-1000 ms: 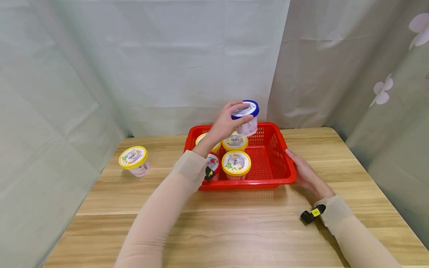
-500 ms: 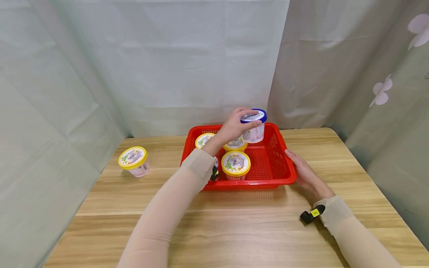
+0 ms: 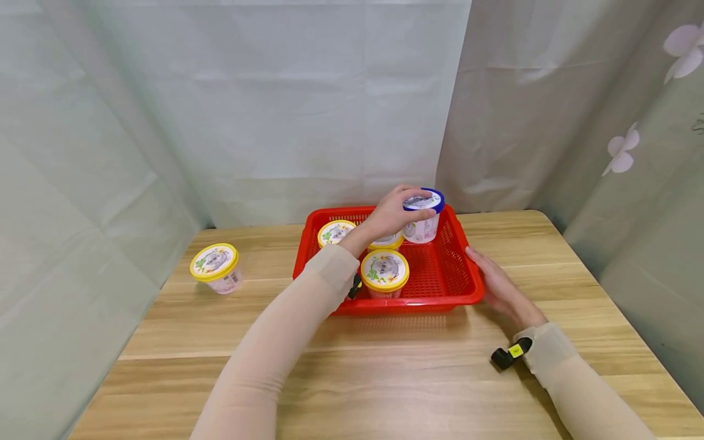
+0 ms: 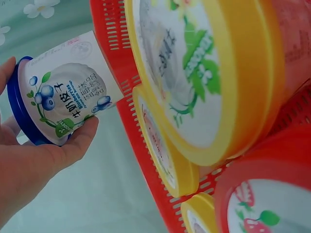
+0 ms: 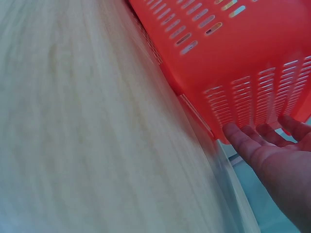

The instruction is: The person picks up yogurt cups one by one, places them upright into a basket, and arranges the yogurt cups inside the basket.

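In the head view, my left hand (image 3: 392,215) grips a white tub with a blue lid (image 3: 422,230) by its lid, thumb on one side and fingers on the other. Blueberries are printed on its side in the left wrist view. The tub is upright at the back right of a red plastic basket (image 3: 407,302); whether its base touches the floor of the basket I cannot tell. My right hand (image 3: 502,288) touches the basket's right side with extended fingers (image 5: 238,138). Several yellow-lidded tubs (image 3: 385,270) sit in the basket's left half, beside a red-lidded tub (image 4: 272,204) that my left arm hides from the head view.
Another yellow-lidded tub (image 3: 216,264) stands on the wooden table (image 3: 385,379), left of the basket. Pale curtains (image 3: 275,110) hang behind and at both sides of the table.
My left hand has carried the blue-lidded tub rightward and down, from above the basket into its back right part. The right hand stays at the basket's side.
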